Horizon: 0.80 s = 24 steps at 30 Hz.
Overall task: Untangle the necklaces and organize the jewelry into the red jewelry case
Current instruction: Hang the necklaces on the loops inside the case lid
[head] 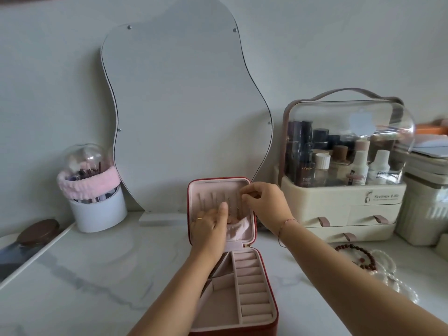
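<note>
The red jewelry case (271, 322) stands open on the marble top, its pink-lined lid (213, 187) upright. Thin necklace chains (215, 198) hang down the inside of the lid. My left hand (211, 226) rests flat against the lid's lower part, fingers straight, over the pink elastic pocket (238, 230). At the lid's upper right, my right hand (263, 202) pinches something small with thumb and forefinger; a chain end cannot be made out. The base shows pink ring rolls (252, 284) and empty compartments. A dark red bead bracelet (363, 257) and a pearl strand (392, 280) lie on the table to the right.
A wavy mirror (184, 112) leans on the wall behind the case. A white brush holder with a pink headband (94, 190) stands at left, a tray with a brown lid (38, 231) further left. A cream cosmetics organizer (344, 180) stands at right.
</note>
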{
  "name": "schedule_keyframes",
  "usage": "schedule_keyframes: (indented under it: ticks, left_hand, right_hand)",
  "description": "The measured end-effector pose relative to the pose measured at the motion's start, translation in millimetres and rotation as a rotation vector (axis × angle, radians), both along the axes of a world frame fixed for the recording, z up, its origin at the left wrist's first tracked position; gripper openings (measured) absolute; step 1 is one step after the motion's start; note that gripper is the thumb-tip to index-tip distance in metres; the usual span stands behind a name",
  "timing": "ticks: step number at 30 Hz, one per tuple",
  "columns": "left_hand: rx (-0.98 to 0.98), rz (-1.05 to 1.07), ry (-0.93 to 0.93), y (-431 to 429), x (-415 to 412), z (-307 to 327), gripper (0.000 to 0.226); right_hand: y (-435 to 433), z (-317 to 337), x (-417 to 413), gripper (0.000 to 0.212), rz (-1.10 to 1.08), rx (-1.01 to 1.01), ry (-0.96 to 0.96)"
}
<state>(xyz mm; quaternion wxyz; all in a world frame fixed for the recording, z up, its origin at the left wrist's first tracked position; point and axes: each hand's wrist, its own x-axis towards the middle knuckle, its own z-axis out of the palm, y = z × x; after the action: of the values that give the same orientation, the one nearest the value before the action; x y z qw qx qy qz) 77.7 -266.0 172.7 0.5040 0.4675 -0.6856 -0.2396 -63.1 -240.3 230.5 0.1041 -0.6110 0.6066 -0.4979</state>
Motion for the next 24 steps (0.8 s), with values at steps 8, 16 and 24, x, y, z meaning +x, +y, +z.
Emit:
schedule_keyframes:
  ticks: [8, 16, 24]
  left_hand:
    - [0.038, 0.087, 0.411, 12, 52, 2, 0.036]
    - [0.468, -0.187, 0.570, 31, 55, -30, 0.044]
    - [0.512, -0.260, 0.584, 40, 35, -38, 0.054]
  right_hand:
    - [25, -41, 3, 0.018, 0.016, 0.033, -0.381]
    - [45, -65, 9, 0.029, 0.192, 0.228, -0.551]
    - [72, -74, -4, 0.043, 0.208, 0.183, -0.566]
